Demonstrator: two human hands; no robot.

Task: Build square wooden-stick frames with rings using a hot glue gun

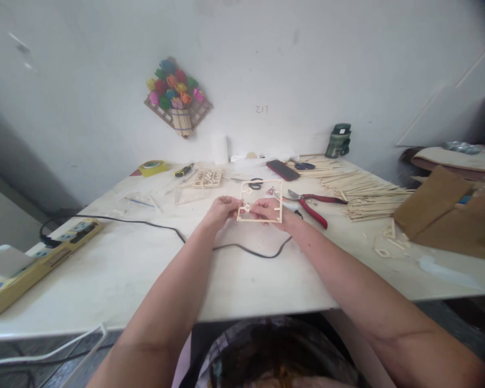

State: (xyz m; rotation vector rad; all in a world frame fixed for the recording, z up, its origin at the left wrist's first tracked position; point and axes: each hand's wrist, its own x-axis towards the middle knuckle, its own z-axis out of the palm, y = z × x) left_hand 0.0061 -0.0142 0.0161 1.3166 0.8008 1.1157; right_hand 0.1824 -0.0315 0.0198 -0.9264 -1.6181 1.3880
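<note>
Head view, with clock directions taken from the frame: the wooden frame (282, 200) sits at the centre, held up over the white table (145, 258). Its four thin, pale sticks make a near-square; a small diamond shape shows inside its upper left part, and a short stub juts inward from the right side.

The left hand (225, 210) is closed in a pinch, thumb and finger gripping the frame's left side at 9 o'clock. The right hand (267, 209) is curled, thumb and forefinger drawn together beside a small pale piece (246, 206) within the outline; whether they grip it, I cannot tell. The frame's right stick crosses in front of the right wrist.

Black-handled scissors (256, 184) lie at 12 o'clock, partly seen through the frame. A phone (283, 170) is at 1 o'clock, a dark bottle (338, 141) at 2. Red-handled pliers (313, 211) lie near at 3 o'clock, with loose sticks (367, 196) and a cardboard box (452, 221) beyond. Toward 10 are a pile of latticed pieces (207, 177) and yellow tape (152, 168). At 6 o'clock a black cord (250, 251) crosses the table, the left forearm hiding part of it.
</note>
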